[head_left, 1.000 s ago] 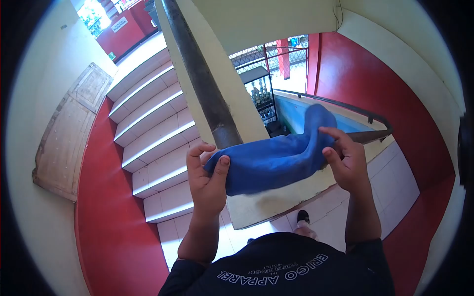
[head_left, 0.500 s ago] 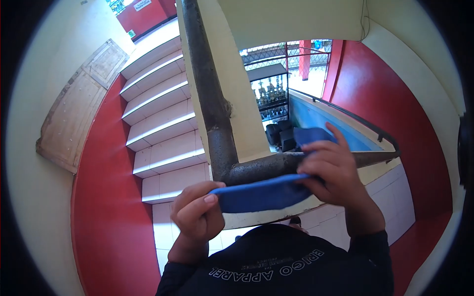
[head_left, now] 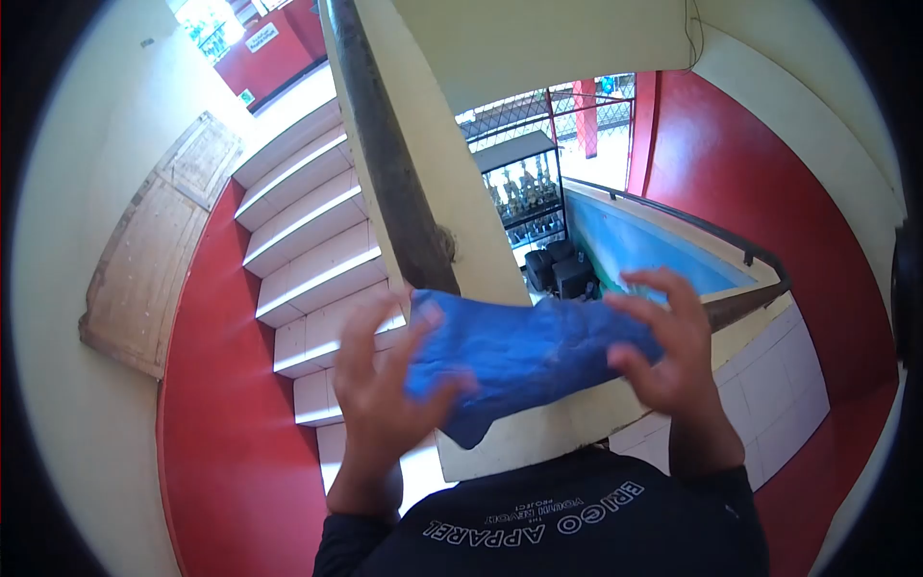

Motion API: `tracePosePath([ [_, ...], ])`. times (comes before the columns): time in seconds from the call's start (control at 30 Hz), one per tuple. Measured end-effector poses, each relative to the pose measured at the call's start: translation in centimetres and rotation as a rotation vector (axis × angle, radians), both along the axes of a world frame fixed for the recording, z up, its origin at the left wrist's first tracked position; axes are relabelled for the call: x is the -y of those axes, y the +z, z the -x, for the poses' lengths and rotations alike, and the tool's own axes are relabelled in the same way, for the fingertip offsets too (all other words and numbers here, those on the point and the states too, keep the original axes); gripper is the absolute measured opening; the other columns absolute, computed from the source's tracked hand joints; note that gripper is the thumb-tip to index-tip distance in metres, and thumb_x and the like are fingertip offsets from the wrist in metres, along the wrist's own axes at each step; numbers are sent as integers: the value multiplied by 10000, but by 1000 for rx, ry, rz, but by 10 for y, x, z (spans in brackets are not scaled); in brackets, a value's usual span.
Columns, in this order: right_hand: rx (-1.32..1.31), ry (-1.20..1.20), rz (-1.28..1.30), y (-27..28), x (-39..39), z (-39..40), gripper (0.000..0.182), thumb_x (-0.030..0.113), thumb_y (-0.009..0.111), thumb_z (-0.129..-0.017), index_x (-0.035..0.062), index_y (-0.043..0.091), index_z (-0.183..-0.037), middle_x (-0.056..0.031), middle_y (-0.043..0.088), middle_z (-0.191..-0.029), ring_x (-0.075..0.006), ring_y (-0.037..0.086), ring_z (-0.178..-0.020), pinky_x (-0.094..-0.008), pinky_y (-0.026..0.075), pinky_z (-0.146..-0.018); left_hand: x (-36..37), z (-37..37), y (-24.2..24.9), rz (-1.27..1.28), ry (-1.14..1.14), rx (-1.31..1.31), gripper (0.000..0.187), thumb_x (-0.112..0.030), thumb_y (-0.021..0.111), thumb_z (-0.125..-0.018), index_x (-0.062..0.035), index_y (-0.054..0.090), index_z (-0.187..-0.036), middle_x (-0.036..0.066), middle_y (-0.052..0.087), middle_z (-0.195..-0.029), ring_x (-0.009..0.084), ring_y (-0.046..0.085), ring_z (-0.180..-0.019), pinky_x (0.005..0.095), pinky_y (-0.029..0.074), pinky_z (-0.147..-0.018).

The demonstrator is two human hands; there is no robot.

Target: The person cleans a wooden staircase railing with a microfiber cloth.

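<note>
A blue cloth [head_left: 529, 351] is spread over the dark metal handrail [head_left: 385, 154] at its corner, one lower corner of the cloth hanging down over the cream ledge. My left hand [head_left: 389, 380] is at the cloth's left end, fingers spread and a little blurred, thumb and fingertips overlapping the fabric. At the right end is my right hand [head_left: 673, 351], its fingers apart and curved, with the fingertips right at the cloth's edge. Neither hand is closed around the fabric. The rail's corner is hidden under the cloth.
White-tiled stairs [head_left: 317, 260] climb on the left beside a red-and-cream wall with a wooden panel [head_left: 159, 250]. Beyond the rail, a lower level holds a shelf of trophies [head_left: 524, 192] and black chairs [head_left: 562, 269]. A second handrail [head_left: 692, 226] runs down the right side.
The blue cloth, earlier folded narrow and gripped between both hands, now lies spread wide over the rail. Both hands have opened their fingers. The view has shifted slightly.
</note>
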State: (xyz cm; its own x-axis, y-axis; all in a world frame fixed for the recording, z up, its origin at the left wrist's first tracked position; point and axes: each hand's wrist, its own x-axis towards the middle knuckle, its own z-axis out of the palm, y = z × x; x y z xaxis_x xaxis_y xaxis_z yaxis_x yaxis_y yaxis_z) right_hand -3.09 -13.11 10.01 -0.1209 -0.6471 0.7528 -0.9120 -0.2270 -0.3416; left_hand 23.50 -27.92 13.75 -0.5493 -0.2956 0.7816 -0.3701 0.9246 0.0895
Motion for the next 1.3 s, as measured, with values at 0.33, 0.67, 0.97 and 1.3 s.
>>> tracePosePath([
  [0.33,-69,114,-179,-31,24,-16,792,733,700,-736,61,688,-1156,-129,719,-991,-308,708,-905,-418,530,-831,-23,30,0,-135,-174,711,934,-678,799,-671,-150,568,-1406,133,610,-1359,332,565,-1293,576,319,-1134],
  [0.67,-95,12,20,-45,21,-17,801,740,740,-679,76,704,-1126,-117,735,-1001,-305,713,-877,-410,530,-808,-39,18,-43,8,-67,349,615,-461,830,-726,-225,687,-1276,57,649,-1342,286,619,-1211,549,346,-1127],
  [0.97,-142,-85,79,-52,9,-21,760,690,727,-740,126,651,-1243,-118,677,-1253,-325,618,-1207,-569,357,-1085,-37,14,-41,68,-141,314,365,-281,797,-799,-184,752,-1148,44,723,-1218,288,669,-1161,514,424,-1100],
  [1.3,-74,65,-90,-47,-5,-34,725,556,748,-809,212,550,-1416,-107,502,-1489,-335,457,-1386,-686,152,-1158,27,-12,8,-389,-63,-334,203,-62,597,-968,-17,715,-1127,145,754,-1056,227,733,-965,360,541,-923],
])
